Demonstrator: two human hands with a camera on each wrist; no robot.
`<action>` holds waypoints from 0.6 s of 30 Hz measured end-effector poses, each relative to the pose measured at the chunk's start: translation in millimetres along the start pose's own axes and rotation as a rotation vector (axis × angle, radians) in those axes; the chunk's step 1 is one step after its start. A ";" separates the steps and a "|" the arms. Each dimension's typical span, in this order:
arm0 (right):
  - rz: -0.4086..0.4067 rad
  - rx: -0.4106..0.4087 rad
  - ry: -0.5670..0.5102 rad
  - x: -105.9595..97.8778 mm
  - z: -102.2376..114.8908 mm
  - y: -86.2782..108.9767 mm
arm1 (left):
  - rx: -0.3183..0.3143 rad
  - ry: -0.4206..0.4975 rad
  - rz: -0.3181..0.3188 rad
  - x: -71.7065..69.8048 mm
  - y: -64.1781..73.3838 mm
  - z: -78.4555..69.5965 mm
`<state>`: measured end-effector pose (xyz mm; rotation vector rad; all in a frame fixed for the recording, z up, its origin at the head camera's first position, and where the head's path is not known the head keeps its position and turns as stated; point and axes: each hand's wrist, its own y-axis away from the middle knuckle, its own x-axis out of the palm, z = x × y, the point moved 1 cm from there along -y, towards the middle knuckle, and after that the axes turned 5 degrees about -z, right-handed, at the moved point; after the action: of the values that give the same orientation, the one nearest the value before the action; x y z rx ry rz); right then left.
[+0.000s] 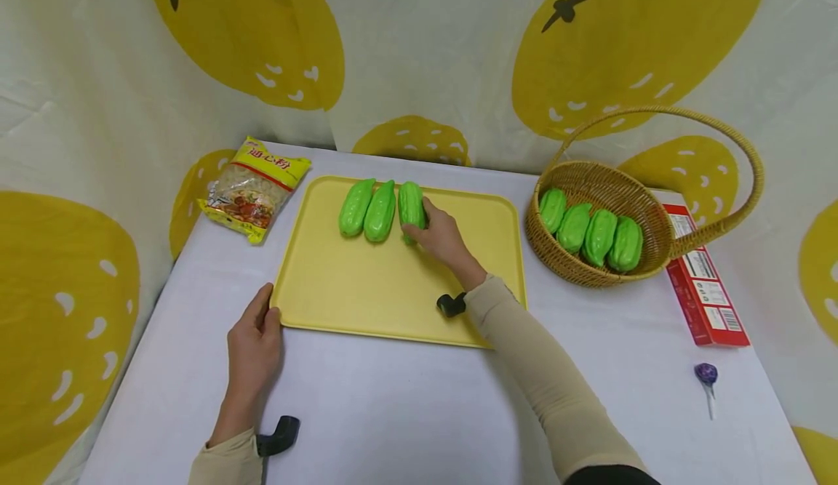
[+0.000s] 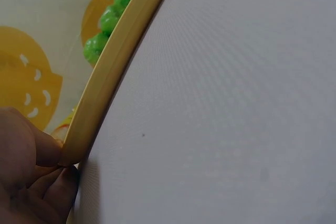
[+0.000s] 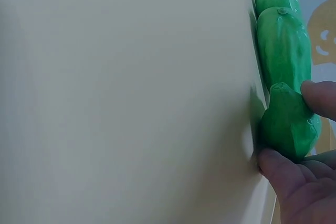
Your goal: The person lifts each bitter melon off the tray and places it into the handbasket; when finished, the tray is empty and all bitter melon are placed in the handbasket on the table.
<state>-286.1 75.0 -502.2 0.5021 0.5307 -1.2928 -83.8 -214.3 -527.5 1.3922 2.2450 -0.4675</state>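
Three glossy green ribbed gourds (image 1: 380, 212) lie side by side along the back of a yellow tray (image 1: 366, 289). My right hand (image 1: 440, 234) holds the rightmost gourd (image 3: 290, 121), thumb on one side and fingers on the other, down at the tray's surface. The other two gourds (image 3: 284, 45) line up just beyond it in the right wrist view. At the tray's front left corner, my left hand (image 1: 254, 343) pinches the rim; the thumb and fingertips (image 2: 48, 150) meet at the corner in the left wrist view.
A wicker basket (image 1: 592, 274) with a tall handle stands right of the tray, several green gourds (image 1: 600, 236) inside. Behind it lies a red and white box (image 1: 710, 292), with a purple lollipop (image 1: 706, 374) nearer me. A yellow pasta bag (image 1: 255, 187) lies at the back left.
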 end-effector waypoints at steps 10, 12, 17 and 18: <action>0.002 -0.008 -0.014 -8.5 3.1 7.3 | -0.003 -0.012 -0.009 1.1 -0.4 0.2; 0.005 -0.006 -0.014 -10.0 4.4 8.3 | -0.003 -0.014 -0.010 1.0 -0.4 0.3; 0.010 -0.004 -0.002 -12.6 6.9 10.4 | -0.013 -0.020 -0.009 1.4 -0.3 1.0; 0.013 -0.002 -0.003 -12.9 7.3 10.7 | -0.014 -0.020 -0.009 1.5 -0.3 1.2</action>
<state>-277.4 82.4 -487.8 0.5010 0.5262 -1.2803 -84.4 -213.9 -529.3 1.3649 2.2359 -0.4658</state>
